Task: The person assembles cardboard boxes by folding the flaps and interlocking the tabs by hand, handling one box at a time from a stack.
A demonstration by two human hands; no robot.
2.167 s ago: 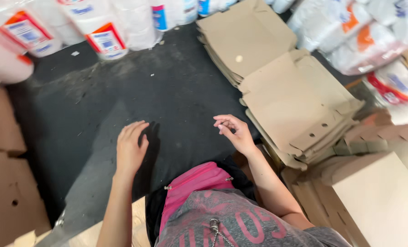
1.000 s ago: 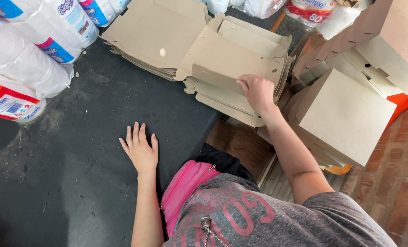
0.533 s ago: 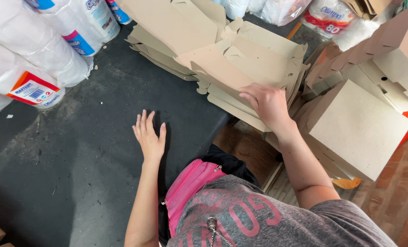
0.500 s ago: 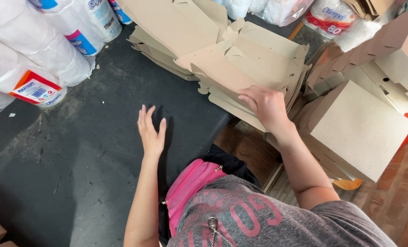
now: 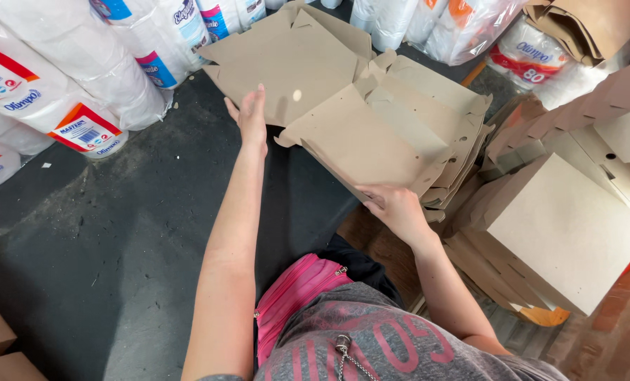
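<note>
Brown cardboard is what I am gripping: my right hand (image 5: 397, 209) is pinching the near edge of the top flat carton blank (image 5: 371, 144), which is lying tilted on the stack of blanks (image 5: 449, 106) at the edge of the dark table (image 5: 117, 233). My left hand (image 5: 251, 116) is reaching out open, fingers straight, just touching the blank's far corner, with plastic-wrapped cup stacks (image 5: 82, 70) standing off to the left.

Two hands (image 5: 253, 116), two stacks of flat cardboard blanks (image 5: 399, 134).

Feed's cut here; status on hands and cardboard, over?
Right hand gripping top flat brown cardboard box blank. Left hand open, reaching its far corner. Nothing in the way.
</note>
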